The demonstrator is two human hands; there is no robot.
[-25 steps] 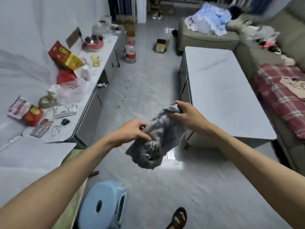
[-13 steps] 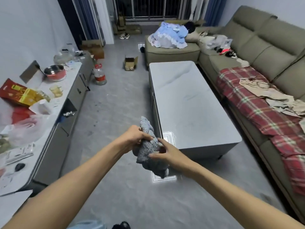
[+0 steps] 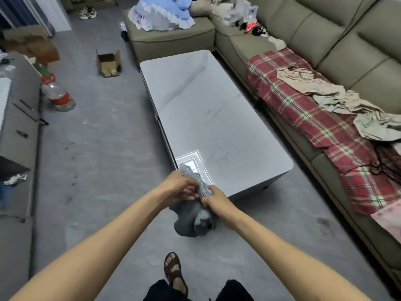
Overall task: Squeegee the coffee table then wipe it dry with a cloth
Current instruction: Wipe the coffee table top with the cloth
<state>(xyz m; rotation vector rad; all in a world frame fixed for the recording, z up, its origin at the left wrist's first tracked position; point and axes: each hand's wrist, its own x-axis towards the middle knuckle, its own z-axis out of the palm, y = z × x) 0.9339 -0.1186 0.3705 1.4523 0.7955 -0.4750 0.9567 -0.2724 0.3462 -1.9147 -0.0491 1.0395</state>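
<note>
Bare left hand (image 3: 178, 186) and right hand (image 3: 215, 201), bare forearms (image 3: 121, 231), dark trousers (image 3: 155, 292), and a brown open-toed strappy sandal (image 3: 173, 271).

The cloth (image 3: 191, 218) looks fuzzy, grey terry. The coffee table (image 3: 217, 118) has a smooth, glossy, marble-veined top. The sofa (image 3: 338, 40) looks matt olive leather, the blanket (image 3: 308, 109) woven plaid.

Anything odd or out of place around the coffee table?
Nothing on the coffee table looks spilled or damaged. The left hand and right hand grip the bunched grey cloth by the table's near corner. Clutter: an open cardboard box and a plastic bottle on the floor, clothes heaped on the sofa.
</note>
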